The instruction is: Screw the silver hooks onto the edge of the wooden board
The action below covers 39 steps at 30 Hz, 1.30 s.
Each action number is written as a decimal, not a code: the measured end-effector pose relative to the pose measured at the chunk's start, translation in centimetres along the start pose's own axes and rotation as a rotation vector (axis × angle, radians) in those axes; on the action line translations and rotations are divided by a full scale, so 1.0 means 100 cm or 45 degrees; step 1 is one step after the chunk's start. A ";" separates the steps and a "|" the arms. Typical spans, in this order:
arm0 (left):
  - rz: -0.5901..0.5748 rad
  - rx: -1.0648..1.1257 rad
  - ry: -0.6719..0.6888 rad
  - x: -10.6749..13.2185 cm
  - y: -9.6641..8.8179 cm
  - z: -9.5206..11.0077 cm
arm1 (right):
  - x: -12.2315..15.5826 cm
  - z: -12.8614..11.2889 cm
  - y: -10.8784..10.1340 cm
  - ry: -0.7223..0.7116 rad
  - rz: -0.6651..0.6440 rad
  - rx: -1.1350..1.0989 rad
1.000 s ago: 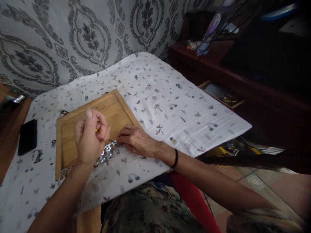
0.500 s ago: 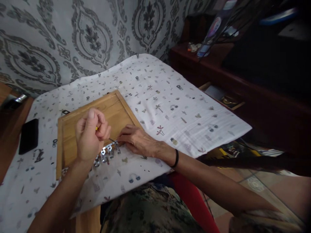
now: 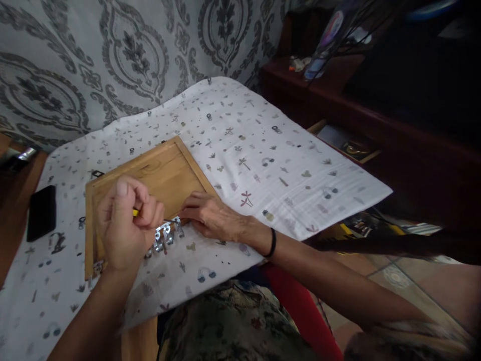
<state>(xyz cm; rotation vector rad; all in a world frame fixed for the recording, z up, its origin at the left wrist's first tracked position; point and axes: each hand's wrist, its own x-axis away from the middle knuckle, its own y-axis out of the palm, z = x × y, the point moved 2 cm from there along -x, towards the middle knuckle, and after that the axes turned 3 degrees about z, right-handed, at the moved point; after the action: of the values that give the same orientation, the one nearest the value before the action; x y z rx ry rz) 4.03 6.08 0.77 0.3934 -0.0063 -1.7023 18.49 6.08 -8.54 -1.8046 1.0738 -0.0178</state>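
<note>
A shallow wooden tray [image 3: 161, 168] lies on a white printed cloth [image 3: 263, 160]. My left hand [image 3: 126, 225] is closed around a small screwdriver [image 3: 135, 212] with a yellow handle; its thin shaft points right toward the tray's near corner. My right hand [image 3: 212, 215] rests flat on that corner, fingers pressing at the spot the tip meets. A row of small metal brackets [image 3: 163, 238] sits along the tray's near edge, just below the shaft.
A black phone [image 3: 42, 211] lies at the left on the wooden table. A dark wood cabinet [image 3: 338, 110] with bottles stands at the right, patterned wallpaper behind. My lap is below the table's front edge.
My left hand with the screwdriver has shifted a little left and down. The right hand stays on the tray's corner.
</note>
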 end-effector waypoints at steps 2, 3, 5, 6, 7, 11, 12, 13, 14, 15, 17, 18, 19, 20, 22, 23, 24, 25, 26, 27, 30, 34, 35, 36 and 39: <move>-0.001 -0.015 -0.017 -0.001 -0.001 -0.001 | 0.000 0.000 0.000 -0.006 -0.006 0.008; -0.002 -0.019 -0.029 -0.001 -0.002 -0.001 | 0.000 0.000 0.000 -0.009 -0.009 0.017; 0.002 -0.019 -0.052 -0.002 -0.004 -0.002 | 0.000 0.000 0.000 -0.012 -0.010 0.031; 0.005 -0.014 -0.060 -0.003 -0.006 -0.002 | 0.000 0.000 0.000 -0.012 -0.010 0.036; 0.012 -0.009 -0.062 -0.003 -0.007 -0.002 | 0.000 0.000 0.000 -0.010 -0.009 0.038; 0.043 -0.001 -0.032 -0.004 -0.011 -0.002 | 0.000 0.000 0.000 -0.002 -0.011 0.029; 0.048 0.001 -0.030 -0.004 -0.011 -0.002 | 0.000 0.000 0.000 0.000 -0.015 0.026; 0.051 0.001 -0.034 -0.004 -0.010 -0.003 | 0.000 0.000 0.000 0.002 -0.021 0.024; 0.051 0.006 -0.033 -0.004 -0.009 -0.003 | 0.000 0.000 0.000 0.004 -0.026 0.025; 0.051 0.011 -0.033 -0.004 -0.008 -0.003 | 0.000 0.000 0.000 0.007 -0.032 0.028; 0.044 0.014 -0.031 -0.004 -0.006 -0.004 | 0.000 -0.001 -0.001 0.011 -0.044 0.031; 0.039 0.011 -0.031 -0.004 -0.005 -0.004 | 0.000 -0.001 -0.001 0.015 -0.049 0.033; 0.034 0.005 -0.036 -0.004 -0.005 -0.004 | -0.001 -0.001 -0.001 0.018 -0.052 0.035; 0.029 0.000 -0.041 -0.004 -0.004 -0.004 | -0.001 -0.001 -0.001 0.021 -0.057 0.033; 0.010 -0.007 -0.045 -0.004 -0.003 -0.003 | 0.000 -0.001 -0.002 0.023 -0.061 0.026; -0.007 -0.008 -0.046 -0.005 -0.002 -0.003 | 0.000 -0.002 -0.002 0.022 -0.063 0.021; -0.030 -0.010 -0.049 -0.005 -0.002 -0.003 | 0.000 -0.002 -0.002 0.021 -0.064 0.018; -0.067 -0.007 -0.053 -0.006 -0.001 -0.003 | 0.000 -0.002 -0.003 0.020 -0.065 0.018; -0.114 0.003 -0.054 -0.006 -0.001 -0.003 | 0.000 -0.002 -0.003 0.022 -0.063 0.019; -0.171 0.016 -0.057 -0.007 0.000 -0.003 | 0.000 -0.002 -0.003 0.024 -0.062 0.018; -0.396 0.067 -0.093 -0.010 0.000 -0.003 | 0.000 -0.002 -0.003 0.028 -0.059 0.005; -0.639 0.097 -0.165 -0.015 -0.004 -0.003 | 0.000 -0.001 -0.002 0.026 -0.069 0.009; -0.660 0.107 -0.174 -0.016 -0.006 -0.003 | 0.000 -0.001 -0.002 0.025 -0.068 0.010; -0.656 0.115 -0.177 -0.018 -0.008 -0.003 | 0.000 -0.001 -0.001 0.024 -0.065 0.010; -0.621 0.110 -0.181 -0.020 -0.012 -0.003 | 0.000 -0.001 -0.001 0.022 -0.063 0.016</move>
<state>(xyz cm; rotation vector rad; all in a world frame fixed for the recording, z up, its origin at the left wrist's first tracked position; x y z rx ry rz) 3.17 8.28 0.70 0.3548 -0.0946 -2.2154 18.54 6.01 -8.38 -1.8222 1.0389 -0.0697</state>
